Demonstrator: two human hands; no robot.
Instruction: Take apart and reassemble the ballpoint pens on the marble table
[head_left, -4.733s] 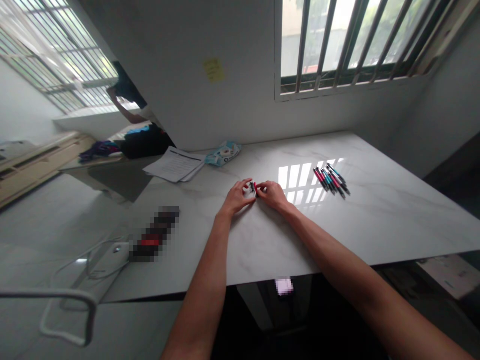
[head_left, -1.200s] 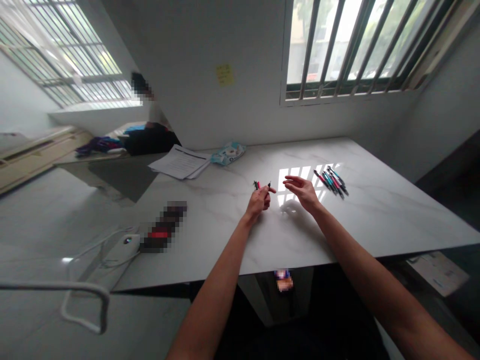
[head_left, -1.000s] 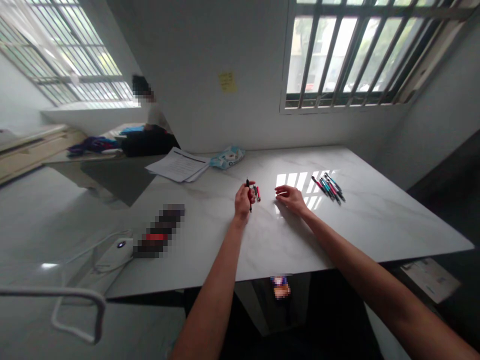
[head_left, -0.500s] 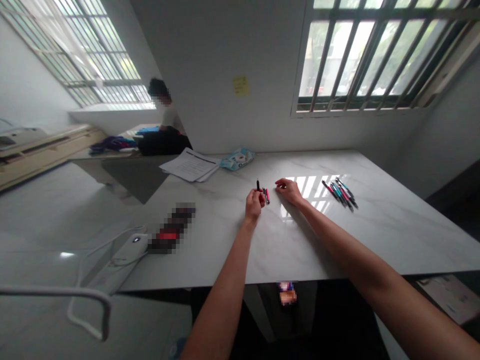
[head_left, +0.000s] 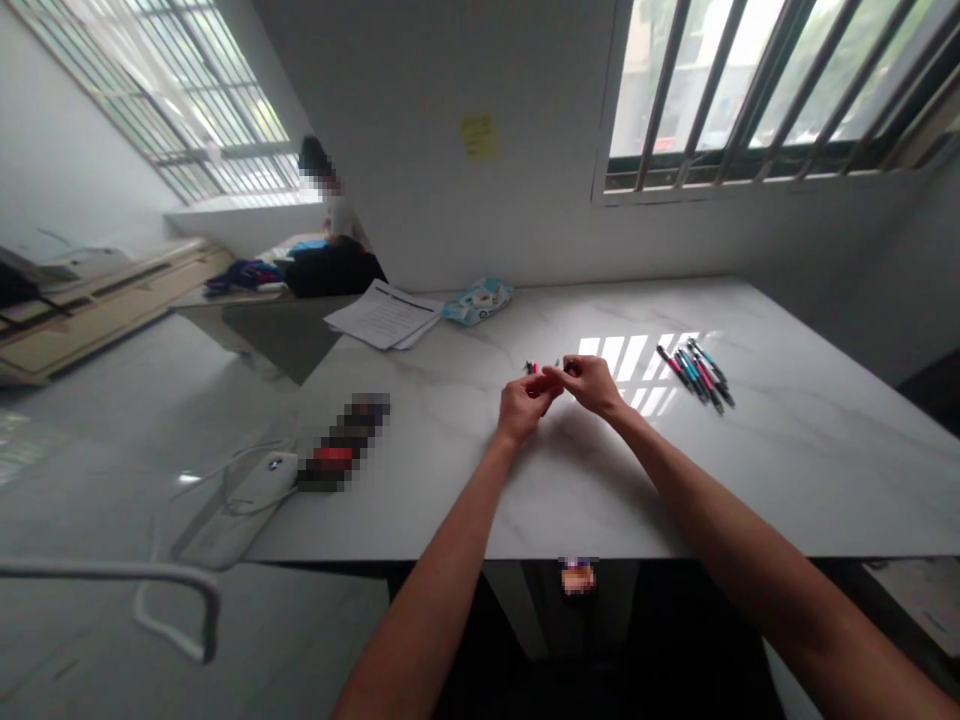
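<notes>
My left hand (head_left: 527, 404) is closed, its fingers wrapped round a dark pen that they almost wholly cover. Right against it, my right hand (head_left: 591, 383) is closed in a pinch, the fingertips of both hands meeting just above the tabletop. What the right fingertips pinch is too small and covered to make out. Behind the left fingers, partly hidden, lie red and black pen pieces (head_left: 532, 367). Farther right, several pens (head_left: 697, 373) in red, teal and black lie side by side on the white marbled table (head_left: 420, 470).
Printed papers (head_left: 386, 315) and a blue-white soft packet (head_left: 478, 301) lie at the table's back edge. At left are a blurred-out dark and red object (head_left: 341, 445) and a white power strip (head_left: 259, 495) with cables. A person (head_left: 341, 235) sits in the far left background.
My right hand has come left to meet my left hand, which has moved slightly right with the pen. The view has tilted a little downward.
</notes>
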